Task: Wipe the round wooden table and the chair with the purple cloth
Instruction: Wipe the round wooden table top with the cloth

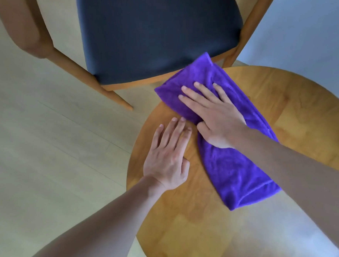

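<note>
A folded purple cloth [229, 164] lies across the round wooden table [299, 114], its far end hanging over the table's rim toward the chair. My right hand [214, 115] presses flat on the cloth's far half with straight, spread fingers. To its left, my left hand [169, 157] rests flat on the bare wood beside the cloth. The chair [157, 32] has a dark blue seat in a light wooden frame and stands just beyond the table.
Pale wood flooring [50, 142] spreads to the left of the table. The chair's front leg [109, 92] slants down to the floor near the table's left rim. A brown rounded shape [19, 28] sits at the top left.
</note>
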`<state>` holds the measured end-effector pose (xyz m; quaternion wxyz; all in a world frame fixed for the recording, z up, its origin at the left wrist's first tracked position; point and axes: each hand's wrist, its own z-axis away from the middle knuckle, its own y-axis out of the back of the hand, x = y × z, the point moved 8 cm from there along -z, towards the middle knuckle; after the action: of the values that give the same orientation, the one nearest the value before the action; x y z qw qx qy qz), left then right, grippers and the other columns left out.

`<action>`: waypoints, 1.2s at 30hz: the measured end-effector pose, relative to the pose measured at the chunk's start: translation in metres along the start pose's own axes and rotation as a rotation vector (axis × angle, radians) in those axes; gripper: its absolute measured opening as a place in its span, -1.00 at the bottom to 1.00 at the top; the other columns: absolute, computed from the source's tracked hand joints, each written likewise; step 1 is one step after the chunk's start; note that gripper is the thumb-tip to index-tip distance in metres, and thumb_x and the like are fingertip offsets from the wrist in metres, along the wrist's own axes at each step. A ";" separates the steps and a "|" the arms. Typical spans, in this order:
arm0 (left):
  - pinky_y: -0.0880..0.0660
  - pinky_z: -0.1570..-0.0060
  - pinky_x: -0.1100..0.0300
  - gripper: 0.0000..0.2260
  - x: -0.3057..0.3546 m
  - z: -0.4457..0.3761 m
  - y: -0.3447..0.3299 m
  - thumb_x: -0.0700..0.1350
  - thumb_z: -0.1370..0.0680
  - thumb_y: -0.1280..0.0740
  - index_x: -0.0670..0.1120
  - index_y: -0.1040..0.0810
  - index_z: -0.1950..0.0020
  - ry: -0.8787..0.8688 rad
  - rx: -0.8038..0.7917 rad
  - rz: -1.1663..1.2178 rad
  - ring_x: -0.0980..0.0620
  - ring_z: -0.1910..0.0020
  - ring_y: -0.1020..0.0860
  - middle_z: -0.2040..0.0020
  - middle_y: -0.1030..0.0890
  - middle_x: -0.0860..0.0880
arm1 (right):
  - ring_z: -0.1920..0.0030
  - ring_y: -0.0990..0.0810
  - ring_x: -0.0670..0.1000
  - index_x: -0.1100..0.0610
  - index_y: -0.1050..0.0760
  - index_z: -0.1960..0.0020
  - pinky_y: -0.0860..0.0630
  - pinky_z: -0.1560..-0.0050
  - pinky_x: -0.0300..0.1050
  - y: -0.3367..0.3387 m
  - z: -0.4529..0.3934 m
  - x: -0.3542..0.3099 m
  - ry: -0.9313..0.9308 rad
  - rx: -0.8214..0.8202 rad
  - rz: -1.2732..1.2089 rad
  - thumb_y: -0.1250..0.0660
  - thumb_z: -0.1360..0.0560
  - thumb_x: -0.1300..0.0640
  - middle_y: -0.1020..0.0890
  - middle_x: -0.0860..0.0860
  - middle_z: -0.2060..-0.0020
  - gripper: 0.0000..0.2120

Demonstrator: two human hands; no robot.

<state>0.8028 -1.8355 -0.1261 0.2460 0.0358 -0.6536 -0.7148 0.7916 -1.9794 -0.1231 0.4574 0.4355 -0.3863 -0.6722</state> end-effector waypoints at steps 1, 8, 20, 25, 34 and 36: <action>-0.06 -0.62 -0.19 -0.35 0.000 -0.001 0.000 -0.03 -0.45 -0.16 -0.12 -0.30 -0.57 -0.002 -0.005 -0.004 -0.15 -0.66 -0.13 -0.65 -0.23 -0.15 | -0.65 0.13 0.01 -0.05 0.01 -0.67 0.19 -0.62 0.17 0.005 -0.013 0.000 0.020 -0.007 0.018 0.09 -0.45 0.01 0.02 -0.12 -0.66 -0.24; -0.07 -0.62 -0.17 -0.37 -0.004 -0.003 0.001 -0.04 -0.46 -0.17 -0.10 -0.30 -0.55 0.000 0.027 0.008 -0.14 -0.65 -0.16 -0.63 -0.27 -0.13 | -0.66 0.13 0.03 0.04 0.02 -0.67 0.09 -0.62 0.20 -0.003 0.006 -0.011 -0.025 0.077 0.020 0.10 -0.51 0.11 0.01 -0.08 -0.67 -0.29; -0.05 -0.62 -0.17 -0.36 -0.003 -0.003 0.003 -0.03 -0.46 -0.16 -0.13 -0.33 -0.56 -0.003 0.012 -0.001 -0.15 -0.65 -0.15 -0.63 -0.27 -0.15 | -0.65 0.16 -0.04 -0.15 0.03 -0.66 0.20 -0.61 0.16 -0.009 0.017 0.005 -0.004 0.057 -0.051 0.02 -0.62 -0.04 0.04 -0.20 -0.65 -0.39; -0.11 -0.60 -0.22 -0.35 0.000 -0.001 0.006 -0.02 -0.45 -0.14 -0.17 -0.36 -0.54 -0.003 0.020 0.006 -0.18 -0.65 -0.17 -0.64 -0.26 -0.18 | -0.65 0.08 0.00 -0.13 0.00 -0.66 0.16 -0.62 0.16 0.004 -0.016 0.008 -0.049 0.119 -0.001 0.05 -0.64 -0.03 -0.03 -0.15 -0.65 -0.42; -0.11 -0.60 -0.19 -0.33 -0.002 -0.001 0.002 0.01 -0.45 -0.14 -0.14 -0.35 -0.57 -0.006 0.003 -0.003 -0.13 -0.66 -0.12 -0.67 -0.21 -0.14 | -0.65 -0.01 0.05 -0.05 -0.13 -0.65 0.09 -0.63 0.16 0.000 0.017 -0.001 -0.351 0.321 -0.179 0.01 -0.64 0.03 -0.12 -0.11 -0.65 -0.44; -0.10 -0.60 -0.19 -0.33 -0.002 -0.001 0.001 0.00 -0.46 -0.14 -0.15 -0.34 -0.58 -0.013 0.001 0.007 -0.13 -0.66 -0.13 -0.67 -0.20 -0.14 | -0.65 -0.01 0.06 -0.03 -0.13 -0.64 0.09 -0.63 0.17 -0.008 0.033 -0.010 -0.451 0.352 -0.202 0.00 -0.64 0.05 -0.12 -0.10 -0.65 -0.44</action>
<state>0.8048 -1.8358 -0.1259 0.2444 0.0289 -0.6556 -0.7139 0.7610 -1.9634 -0.1172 0.2085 0.3842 -0.5433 -0.7168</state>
